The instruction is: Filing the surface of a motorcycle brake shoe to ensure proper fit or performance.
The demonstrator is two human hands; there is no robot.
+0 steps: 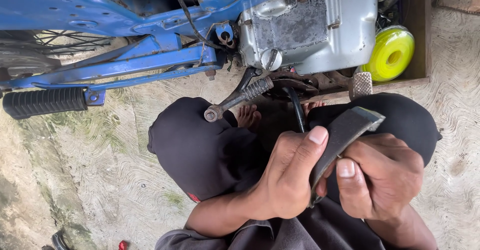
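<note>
Both hands, left hand (287, 180) and right hand (380, 177), clamped the curved grey brake shoe (345, 132); shoe off the blue motorcycle frame (150, 60) above, refitting apparently outstanding.

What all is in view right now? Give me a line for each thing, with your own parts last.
motorbike frame: one, blue, top left
engine: one, silver-grey, top centre
footrest: one, black rubber, left, on the frame
kick lever: one, dark metal, below the engine
spoked wheel: one, partly seen, far left
spool: one, yellow-green, upper right beside the engine
ground: pale rough concrete with green patches
curved strip: one, dark grey, held in both hands
knees: two, in black cloth, centre
toes: bare, between the knees
left hand: grips the strip, thumb along it
right hand: holds the strip from the right
</note>
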